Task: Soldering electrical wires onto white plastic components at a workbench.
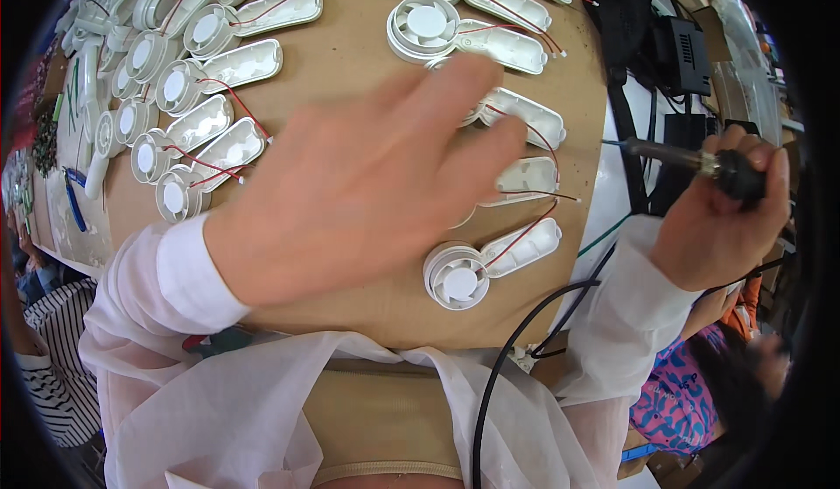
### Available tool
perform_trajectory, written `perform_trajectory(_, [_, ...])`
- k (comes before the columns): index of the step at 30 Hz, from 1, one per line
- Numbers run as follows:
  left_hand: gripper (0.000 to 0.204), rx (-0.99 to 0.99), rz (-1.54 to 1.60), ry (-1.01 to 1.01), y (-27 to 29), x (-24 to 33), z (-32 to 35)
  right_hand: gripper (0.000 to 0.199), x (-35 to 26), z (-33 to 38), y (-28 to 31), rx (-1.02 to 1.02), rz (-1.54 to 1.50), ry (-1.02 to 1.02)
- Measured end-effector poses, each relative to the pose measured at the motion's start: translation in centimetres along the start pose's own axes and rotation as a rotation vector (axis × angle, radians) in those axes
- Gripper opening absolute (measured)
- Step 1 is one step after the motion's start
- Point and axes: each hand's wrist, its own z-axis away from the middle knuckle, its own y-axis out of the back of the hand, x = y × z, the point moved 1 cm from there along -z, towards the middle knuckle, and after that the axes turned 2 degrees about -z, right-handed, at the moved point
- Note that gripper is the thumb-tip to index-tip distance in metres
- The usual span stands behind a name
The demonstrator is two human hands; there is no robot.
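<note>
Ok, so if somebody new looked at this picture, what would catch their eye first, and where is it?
Probably the person's left grip, a big blurred bare hand stretched across the middle of the view, above the brown table. Next, the soldering iron at the right, held in the right grip with its tip pointing left. Then the red-wired white fans, set out on both sides of the table.

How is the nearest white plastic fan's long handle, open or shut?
Open: the handle shows its hollow inside, with a red wire over it.
</note>
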Motion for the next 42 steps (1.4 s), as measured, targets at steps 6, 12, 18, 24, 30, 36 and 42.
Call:
perform_trajectory(6, [0.041, 0.182, -0.288, -0.109, -1.2, -1.5, -1.3, 0.021, 0.7, 0.5, -2.5, 0.151, 0.193, 0.183])
perform_trajectory(12, [0.036, -0.022, -0.288, -0.019, -0.2, -0.8, -0.9, 0.020, 3.1, 2.2, -2.8, 0.054, 0.134, 0.125])
perform_trajectory(18, [0.033, -0.206, -0.127, 0.085, 0.0, -0.9, -1.0, 0.018, 3.6, 2.4, -2.8, -0.006, 0.130, 0.105])
perform_trajectory(24, [0.034, -0.071, -0.129, 0.020, -1.0, -1.2, -0.6, 0.018, 3.7, 3.0, -3.6, -0.058, 0.168, -0.012])
perform_trajectory(30, [0.036, -0.048, -0.176, -0.035, -1.3, -0.9, -0.4, 0.018, 4.4, 3.0, -3.6, -0.088, 0.211, -0.035])
perform_trajectory(36, [0.037, -0.002, -0.148, -0.028, -1.7, -0.7, -0.3, 0.018, 4.7, 3.1, -3.8, -0.108, 0.241, -0.028])
perform_trajectory(42, [0.036, -0.022, -0.159, -0.025, -1.4, -0.7, -0.5, 0.019, 4.9, 3.3, -3.7, -0.104, 0.271, -0.076])
